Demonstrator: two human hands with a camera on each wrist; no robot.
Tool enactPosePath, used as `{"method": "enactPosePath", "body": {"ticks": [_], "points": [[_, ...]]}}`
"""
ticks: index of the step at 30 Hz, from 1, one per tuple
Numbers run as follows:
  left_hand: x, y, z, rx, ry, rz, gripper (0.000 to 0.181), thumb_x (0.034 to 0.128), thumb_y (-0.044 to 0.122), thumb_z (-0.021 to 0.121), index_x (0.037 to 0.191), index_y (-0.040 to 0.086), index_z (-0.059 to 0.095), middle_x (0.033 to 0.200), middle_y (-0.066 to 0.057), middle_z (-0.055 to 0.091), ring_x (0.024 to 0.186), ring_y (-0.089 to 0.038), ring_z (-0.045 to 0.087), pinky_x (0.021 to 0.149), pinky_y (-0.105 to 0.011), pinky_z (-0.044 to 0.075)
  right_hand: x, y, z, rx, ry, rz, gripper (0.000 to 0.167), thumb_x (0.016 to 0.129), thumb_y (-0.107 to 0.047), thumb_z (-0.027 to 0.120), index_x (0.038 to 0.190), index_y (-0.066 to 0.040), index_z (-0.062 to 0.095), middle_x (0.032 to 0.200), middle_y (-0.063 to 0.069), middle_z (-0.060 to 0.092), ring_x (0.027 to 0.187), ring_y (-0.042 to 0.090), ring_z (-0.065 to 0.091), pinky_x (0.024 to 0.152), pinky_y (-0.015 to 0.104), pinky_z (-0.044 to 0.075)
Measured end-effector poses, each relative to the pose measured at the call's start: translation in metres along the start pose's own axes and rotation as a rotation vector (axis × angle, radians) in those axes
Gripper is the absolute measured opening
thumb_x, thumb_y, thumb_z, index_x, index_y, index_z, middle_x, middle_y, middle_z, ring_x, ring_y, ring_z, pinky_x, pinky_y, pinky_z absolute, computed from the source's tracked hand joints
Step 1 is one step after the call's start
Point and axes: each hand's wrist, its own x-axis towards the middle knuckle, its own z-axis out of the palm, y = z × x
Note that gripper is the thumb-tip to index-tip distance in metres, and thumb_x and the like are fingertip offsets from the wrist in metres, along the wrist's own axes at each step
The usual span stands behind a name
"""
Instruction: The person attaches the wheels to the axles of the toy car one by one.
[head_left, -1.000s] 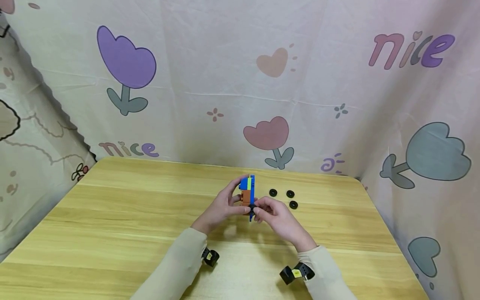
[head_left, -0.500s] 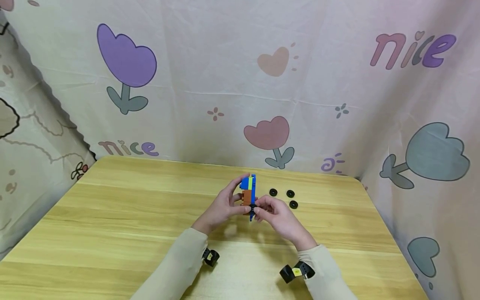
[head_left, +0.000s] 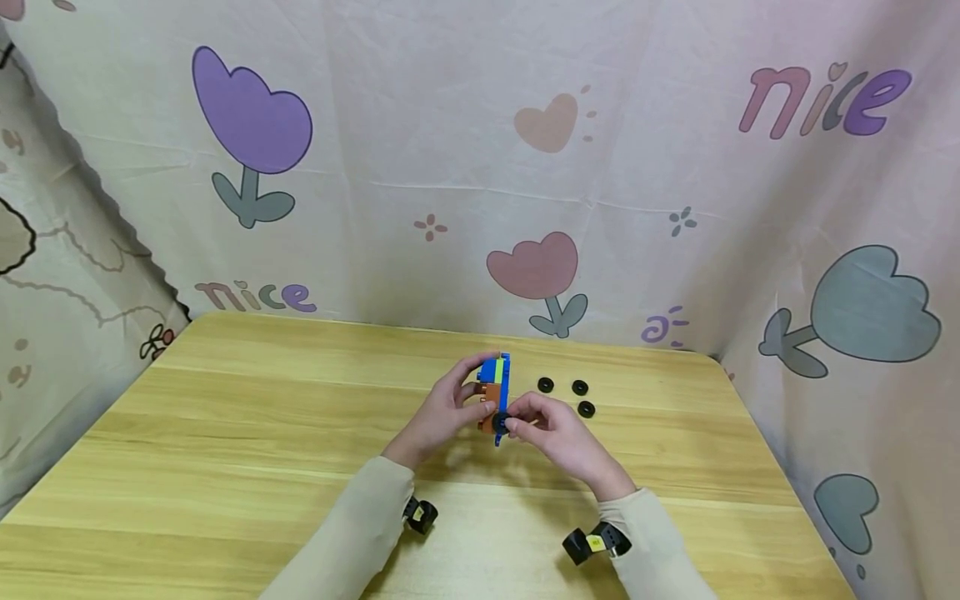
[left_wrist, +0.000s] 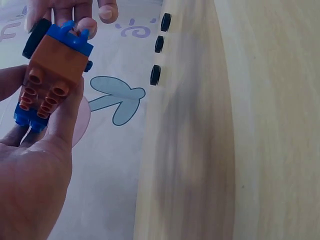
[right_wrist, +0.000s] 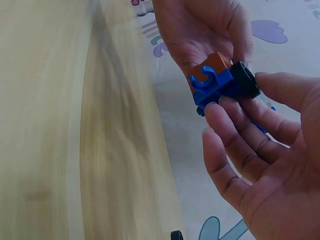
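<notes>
My left hand grips a toy block vehicle with orange, blue and lime-green parts, holding it on end above the table. A black wheel sits against the side of its blue base, near the lower end. The right hand pinches there, its thumb on the wheel's outer face and its fingers under the blue base in the right wrist view. Blue hooks stick out from the end of the base. In the left wrist view the orange block shows round studs between the left thumb and fingers.
Three black tyres lie on the wooden table right of the hands: a left tyre, a rear right tyre and a nearer tyre. A printed curtain hangs behind the table's far edge.
The left thumb has shifted up from the wheel onto the orange block. The vehicle has dropped and tilted slightly, and more of the wheel shows. The loose tyres have stayed put.
</notes>
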Motion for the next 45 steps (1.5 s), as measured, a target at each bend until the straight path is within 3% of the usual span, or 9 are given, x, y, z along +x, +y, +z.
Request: {"method": "enactPosePath", "body": {"ticks": [6, 12, 20, 26, 30, 36, 45], "points": [[-0.001, 0.0, 0.0, 0.008, 0.04, -0.025, 0.064, 0.0922, -0.006, 0.063, 0.147, 0.019, 0.041, 0.154, -0.003, 0.027, 0.123, -0.034, 0.05, 0.087, -0.043, 0.053, -0.002, 0.004, -0.005, -0.091, 0.007, -0.027, 0.021, 0.099, -0.027, 0.06, 0.107, -0.009, 0.067, 0.1, 0.0, 0.066, 0.091, 0.022, 0.063, 0.078, 0.035, 0.052], [-0.002, -0.001, -0.001, 0.027, 0.099, -0.061, 0.059, 0.0929, -0.007, 0.061, 0.143, 0.02, 0.047, 0.151, -0.004, 0.033, 0.12, -0.033, 0.053, 0.088, -0.042, 0.053, -0.006, 0.006, -0.021, -0.173, 0.052, 0.006, 0.022, 0.099, -0.028, 0.062, 0.11, -0.01, 0.067, 0.103, -0.002, 0.066, 0.094, 0.017, 0.062, 0.081, 0.036, 0.052], [-0.003, -0.002, -0.002, 0.018, 0.139, -0.081, 0.059, 0.0918, -0.01, 0.061, 0.142, 0.019, 0.049, 0.15, -0.006, 0.035, 0.118, -0.033, 0.055, 0.084, -0.043, 0.055, -0.015, 0.016, -0.048, -0.249, 0.088, 0.05, 0.03, 0.095, -0.019, 0.067, 0.122, -0.005, 0.065, 0.117, 0.01, 0.066, 0.102, 0.024, 0.06, 0.087, 0.041, 0.049], [-0.003, -0.002, -0.002, 0.034, 0.133, -0.078, 0.06, 0.0908, -0.011, 0.062, 0.142, 0.018, 0.049, 0.151, -0.008, 0.035, 0.117, -0.034, 0.055, 0.084, -0.041, 0.055, -0.019, 0.03, -0.067, -0.36, 0.124, 0.085, 0.041, 0.091, -0.013, 0.07, 0.131, -0.006, 0.062, 0.132, 0.014, 0.059, 0.115, 0.042, 0.055, 0.094, 0.054, 0.046], [-0.004, -0.002, -0.003, 0.041, 0.125, -0.075, 0.06, 0.0903, -0.01, 0.063, 0.143, 0.016, 0.049, 0.151, -0.009, 0.034, 0.117, -0.036, 0.055, 0.085, -0.042, 0.054, -0.021, 0.037, -0.077, -0.395, 0.126, 0.117, 0.046, 0.09, -0.011, 0.07, 0.135, -0.006, 0.058, 0.14, 0.016, 0.052, 0.123, 0.05, 0.046, 0.101, 0.06, 0.037], [-0.005, -0.002, -0.004, 0.046, 0.13, -0.082, 0.06, 0.0902, -0.009, 0.064, 0.142, 0.017, 0.05, 0.151, -0.009, 0.035, 0.116, -0.036, 0.056, 0.084, -0.042, 0.055, -0.021, 0.049, -0.086, -0.461, 0.114, 0.132, 0.047, 0.088, -0.01, 0.072, 0.133, -0.003, 0.058, 0.138, 0.019, 0.053, 0.126, 0.047, 0.044, 0.104, 0.061, 0.032], [-0.004, -0.004, -0.004, 0.053, 0.133, -0.088, 0.06, 0.0898, -0.009, 0.065, 0.142, 0.017, 0.05, 0.15, -0.009, 0.036, 0.114, -0.035, 0.058, 0.084, -0.042, 0.055, -0.013, 0.066, -0.092, -0.526, 0.095, 0.107, 0.045, 0.086, -0.008, 0.074, 0.128, 0.001, 0.06, 0.124, 0.017, 0.059, 0.114, 0.041, 0.054, 0.099, 0.057, 0.041]]}}
